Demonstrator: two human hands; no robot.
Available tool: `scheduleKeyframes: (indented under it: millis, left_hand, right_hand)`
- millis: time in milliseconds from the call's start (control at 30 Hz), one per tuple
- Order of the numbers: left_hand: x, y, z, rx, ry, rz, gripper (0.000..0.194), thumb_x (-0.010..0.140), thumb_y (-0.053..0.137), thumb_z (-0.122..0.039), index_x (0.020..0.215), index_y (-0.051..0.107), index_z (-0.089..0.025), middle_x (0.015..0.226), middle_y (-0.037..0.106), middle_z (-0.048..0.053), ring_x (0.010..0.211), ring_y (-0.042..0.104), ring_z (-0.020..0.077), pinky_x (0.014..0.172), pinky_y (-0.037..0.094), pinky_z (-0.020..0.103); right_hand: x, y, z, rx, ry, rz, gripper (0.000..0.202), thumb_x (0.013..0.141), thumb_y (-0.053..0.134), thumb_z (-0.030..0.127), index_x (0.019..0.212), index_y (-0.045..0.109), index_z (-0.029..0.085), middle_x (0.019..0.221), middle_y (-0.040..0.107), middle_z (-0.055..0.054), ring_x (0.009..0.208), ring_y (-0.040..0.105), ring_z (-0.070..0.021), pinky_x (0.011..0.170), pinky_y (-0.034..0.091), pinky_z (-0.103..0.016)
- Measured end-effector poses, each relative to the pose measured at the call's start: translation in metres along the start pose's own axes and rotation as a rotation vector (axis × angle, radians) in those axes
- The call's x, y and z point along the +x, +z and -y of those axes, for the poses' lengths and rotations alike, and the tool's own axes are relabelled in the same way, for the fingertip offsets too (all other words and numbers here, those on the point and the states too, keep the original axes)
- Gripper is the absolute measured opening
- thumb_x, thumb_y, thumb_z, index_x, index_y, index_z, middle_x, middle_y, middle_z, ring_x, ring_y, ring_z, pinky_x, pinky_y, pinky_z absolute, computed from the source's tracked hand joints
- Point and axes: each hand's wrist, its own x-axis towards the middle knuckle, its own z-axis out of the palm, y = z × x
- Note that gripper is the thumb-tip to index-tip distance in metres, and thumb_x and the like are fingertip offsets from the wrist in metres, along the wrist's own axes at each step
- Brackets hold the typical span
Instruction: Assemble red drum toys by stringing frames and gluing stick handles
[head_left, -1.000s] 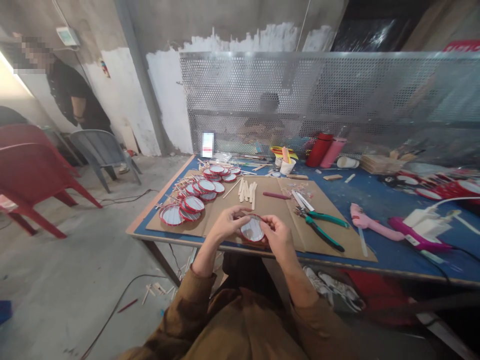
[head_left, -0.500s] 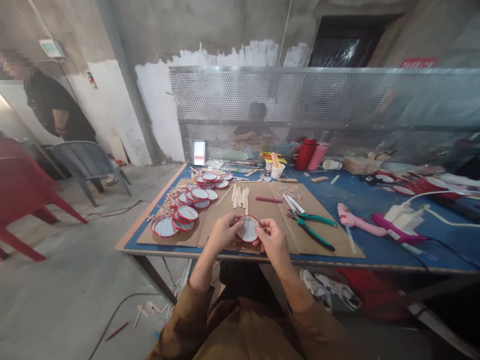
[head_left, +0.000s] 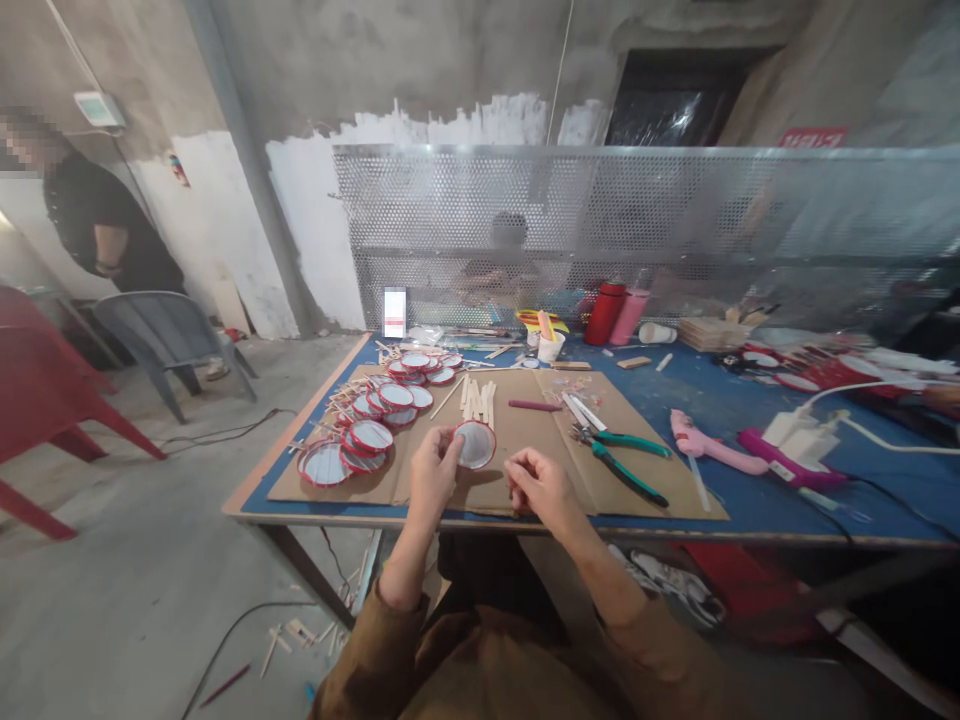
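Observation:
In my left hand (head_left: 435, 468) is a round, red-rimmed disc (head_left: 475, 445) with a pale grey face, gripped at its left edge and raised a little over the cardboard sheet (head_left: 510, 480). My right hand (head_left: 540, 480) is apart from the disc, to its right, with fingers curled together low over the cardboard; whatever may be between them is hidden. Just beyond the disc lie several short wooden sticks (head_left: 478, 398). A pile of similar red-rimmed discs (head_left: 371, 436) with thin sticks is at the left. Green-handled pliers (head_left: 630, 472) rest to the right of my right hand.
A dark red stick (head_left: 534, 405) lies mid-cardboard. Pink glue gun (head_left: 716, 448), purple power strip (head_left: 787, 460) and cables occupy the right side. Red bottle (head_left: 604, 312) and paper cup (head_left: 550, 346) stand at the back before a perforated metal panel (head_left: 450, 220). A person (head_left: 112, 220) stands far left.
My right hand has let go of the disc and moved away to the right. My left hand now holds it alone, shifted slightly left and up.

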Motion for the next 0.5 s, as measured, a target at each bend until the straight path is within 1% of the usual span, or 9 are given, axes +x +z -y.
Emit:
scheduleKeyframes:
  millis: [33, 100, 167, 233, 267, 333, 400, 467, 500]
  left_hand:
    - [0.0, 0.0, 0.0, 0.013, 0.006, 0.001, 0.027, 0.083, 0.052, -0.04, 0.093, 0.06, -0.016, 0.08, 0.066, 0.003, 0.07, 0.059, 0.0131, 0.063, 0.044, 0.023]
    - [-0.001, 0.0, -0.001, 0.049, 0.008, 0.019, 0.027, 0.083, 0.051, -0.039, 0.094, 0.061, -0.016, 0.081, 0.067, 0.004, 0.071, 0.059, 0.0138, 0.064, 0.044, 0.023]
    - [-0.001, -0.001, -0.002, 0.08, 0.008, 0.043, 0.027, 0.083, 0.051, -0.038, 0.094, 0.062, -0.016, 0.082, 0.068, 0.004, 0.071, 0.059, 0.0143, 0.064, 0.044, 0.024]
    - [-0.001, -0.001, -0.002, 0.098, 0.014, 0.063, 0.026, 0.082, 0.052, -0.037, 0.093, 0.062, -0.016, 0.082, 0.068, 0.004, 0.072, 0.06, 0.0146, 0.066, 0.044, 0.024]
    - [0.0, -0.001, -0.002, 0.103, 0.017, 0.073, 0.025, 0.082, 0.052, -0.037, 0.093, 0.062, -0.016, 0.083, 0.068, 0.004, 0.073, 0.06, 0.0147, 0.067, 0.044, 0.024]
    - [0.0, -0.001, -0.001, 0.112, 0.017, 0.089, 0.025, 0.081, 0.053, -0.036, 0.091, 0.063, -0.016, 0.081, 0.068, 0.004, 0.072, 0.06, 0.0148, 0.067, 0.044, 0.024]
    - [0.001, -0.001, -0.001, 0.12, 0.014, 0.09, 0.024, 0.08, 0.054, -0.037, 0.09, 0.063, -0.017, 0.079, 0.067, 0.003, 0.071, 0.059, 0.0147, 0.066, 0.043, 0.024]
    - [0.001, -0.001, -0.002, 0.101, 0.021, 0.048, 0.025, 0.079, 0.056, -0.038, 0.091, 0.062, -0.017, 0.079, 0.065, 0.004, 0.071, 0.058, 0.0145, 0.066, 0.044, 0.024]
    - [0.001, -0.002, -0.002, 0.078, 0.026, 0.005, 0.026, 0.08, 0.056, -0.038, 0.094, 0.06, -0.017, 0.082, 0.065, 0.004, 0.072, 0.058, 0.0145, 0.067, 0.044, 0.025]
  right_hand:
    - [-0.001, 0.001, 0.0, -0.018, -0.015, 0.0, 0.03, 0.077, 0.055, 0.048, 0.074, 0.051, 0.019, 0.052, 0.052, 0.006, 0.037, 0.05, -0.0075, 0.037, 0.041, -0.018]
    - [0.0, 0.002, 0.0, -0.051, -0.047, -0.031, 0.028, 0.078, 0.055, 0.047, 0.084, 0.054, 0.019, 0.055, 0.052, 0.007, 0.039, 0.05, -0.0082, 0.037, 0.041, -0.018]
    - [0.003, 0.004, 0.002, -0.074, -0.066, -0.054, 0.034, 0.078, 0.054, 0.047, 0.099, 0.054, 0.02, 0.061, 0.055, 0.006, 0.04, 0.052, -0.0091, 0.036, 0.039, -0.019]
    - [0.008, 0.006, 0.005, -0.114, -0.086, -0.046, 0.036, 0.08, 0.052, 0.046, 0.104, 0.054, 0.019, 0.06, 0.055, 0.006, 0.04, 0.051, -0.009, 0.037, 0.038, -0.019]
    - [0.011, 0.006, 0.006, -0.135, -0.1, -0.029, 0.034, 0.081, 0.051, 0.045, 0.102, 0.056, 0.018, 0.055, 0.053, 0.006, 0.039, 0.049, -0.0086, 0.038, 0.037, -0.019]
    - [0.016, 0.006, 0.008, -0.146, -0.116, 0.009, 0.029, 0.082, 0.051, 0.043, 0.091, 0.059, 0.017, 0.044, 0.047, 0.008, 0.036, 0.044, -0.0076, 0.039, 0.035, -0.018]
    - [0.02, 0.006, 0.01, -0.104, -0.106, 0.051, 0.026, 0.081, 0.052, 0.042, 0.08, 0.058, 0.017, 0.04, 0.044, 0.009, 0.034, 0.041, -0.0065, 0.038, 0.031, -0.017]
    - [0.024, 0.005, 0.01, -0.037, -0.072, 0.073, 0.024, 0.079, 0.054, 0.041, 0.074, 0.055, 0.017, 0.041, 0.046, 0.009, 0.033, 0.039, -0.0053, 0.036, 0.028, -0.016]
    - [0.026, 0.004, 0.011, -0.011, -0.051, 0.071, 0.023, 0.077, 0.055, 0.04, 0.072, 0.054, 0.017, 0.042, 0.047, 0.009, 0.033, 0.039, -0.0049, 0.036, 0.027, -0.016]
